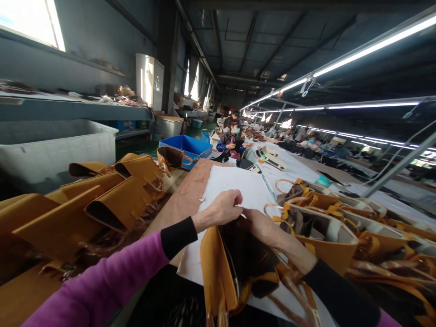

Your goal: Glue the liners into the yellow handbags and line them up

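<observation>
A mustard-yellow handbag (218, 268) with a dark lining stands open in front of me on a white sheet (235, 181). My left hand (223, 206) is curled closed at the bag's far top edge. My right hand (260, 225) meets it there, fingers bent down onto the dark lining at the mouth of the bag. Both seem to grip the bag's rim. Purple sleeves with black cuffs cover both my forearms.
Finished yellow bags lie piled at the left (112, 200) and stand in a row at the right (327, 227). A blue bin (190, 147) and a white tub (57, 150) sit beyond. Masked co-workers (233, 136) sit further along the long table under strip lights.
</observation>
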Demonstrator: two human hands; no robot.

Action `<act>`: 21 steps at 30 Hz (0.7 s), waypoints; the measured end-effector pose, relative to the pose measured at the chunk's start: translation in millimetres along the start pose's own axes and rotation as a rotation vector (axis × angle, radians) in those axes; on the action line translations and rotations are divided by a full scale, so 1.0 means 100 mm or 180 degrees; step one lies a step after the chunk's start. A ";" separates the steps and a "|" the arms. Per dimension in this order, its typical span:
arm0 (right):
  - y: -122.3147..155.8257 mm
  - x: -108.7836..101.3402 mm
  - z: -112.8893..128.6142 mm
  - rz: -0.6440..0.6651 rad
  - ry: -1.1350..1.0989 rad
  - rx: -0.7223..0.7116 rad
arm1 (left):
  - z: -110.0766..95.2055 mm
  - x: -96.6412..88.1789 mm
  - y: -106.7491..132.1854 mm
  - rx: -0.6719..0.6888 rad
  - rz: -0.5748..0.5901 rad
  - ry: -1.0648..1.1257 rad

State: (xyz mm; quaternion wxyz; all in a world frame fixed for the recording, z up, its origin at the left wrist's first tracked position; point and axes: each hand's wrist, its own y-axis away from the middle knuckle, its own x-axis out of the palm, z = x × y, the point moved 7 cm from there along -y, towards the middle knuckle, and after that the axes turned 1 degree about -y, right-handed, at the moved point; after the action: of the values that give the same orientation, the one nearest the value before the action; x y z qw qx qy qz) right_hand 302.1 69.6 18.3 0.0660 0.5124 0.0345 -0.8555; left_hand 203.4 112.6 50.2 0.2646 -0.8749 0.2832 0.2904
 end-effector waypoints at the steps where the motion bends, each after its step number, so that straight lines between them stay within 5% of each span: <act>1: 0.02 -0.03 -0.02 0.0014 -0.0040 -0.0007 | -0.04 -0.10 0.05 -0.0010 -0.0197 -0.0041; 6: 0.17 -0.19 -0.30 0.0169 -0.0412 0.0433 | -0.12 -0.35 0.56 -0.0189 -0.0586 -0.0167; 12: 0.34 -0.11 -0.49 0.0063 -0.0698 0.0968 | 0.20 0.11 1.07 -0.0573 -0.0384 -0.0141; 16: 0.45 -0.03 -0.41 -0.0052 -0.0763 0.0955 | 0.42 0.22 1.03 -0.0936 -0.0431 0.0140; 21: 0.63 -0.13 -0.50 0.0238 -0.1022 0.0720 | 0.53 0.13 0.78 -0.0657 0.0196 0.0717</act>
State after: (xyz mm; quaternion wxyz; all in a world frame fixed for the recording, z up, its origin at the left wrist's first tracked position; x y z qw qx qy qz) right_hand 361.7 14.9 6.7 0.0445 0.3745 -0.0919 -0.9216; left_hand 142.4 87.2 -18.5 0.1309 -0.9154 0.3065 0.2260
